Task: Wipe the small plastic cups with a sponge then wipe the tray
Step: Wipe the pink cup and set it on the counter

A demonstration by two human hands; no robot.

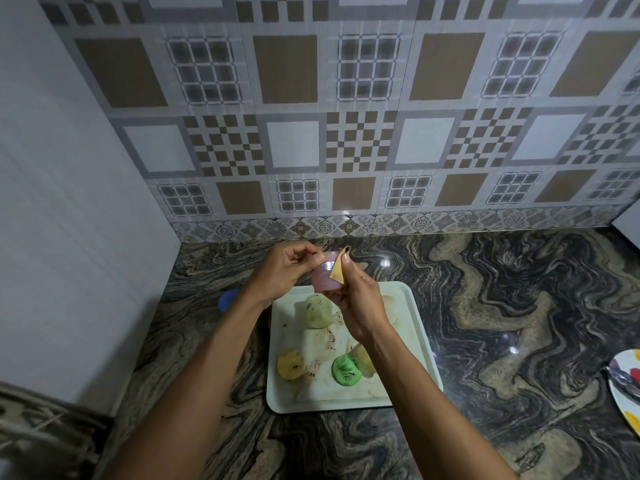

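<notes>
1. The left hand (287,268) is gripping a pink plastic cup (322,280) at its upper left edge with curled fingers. It is holding the cup in the air above the far end of the tray (405,306).
2. The right hand (358,306) is pinching a thin yellow sponge (337,270) between thumb and fingers. It is pressing the sponge against the cup's side wall, just beside an oval label. One corner of the sponge is standing up past the cup's top edge.
3. The pale green tray is lying on the dark veined stone countertop (502,306), and its surface is showing brown smears.
4. Four more cups are sitting on the tray:
   - a pale yellow-green cup (318,311) at the far left;
   - a yellow cup (290,364) at the near left;
   - a green cup (346,368) to its right;
   - a pale yellow cup (367,358), partly hidden behind the right forearm.
5. A blue object (227,299) is lying left of the tray, half hidden by the left forearm; its type cannot be determined.
6. A patterned plate (623,403) is showing at the right edge.
</notes>
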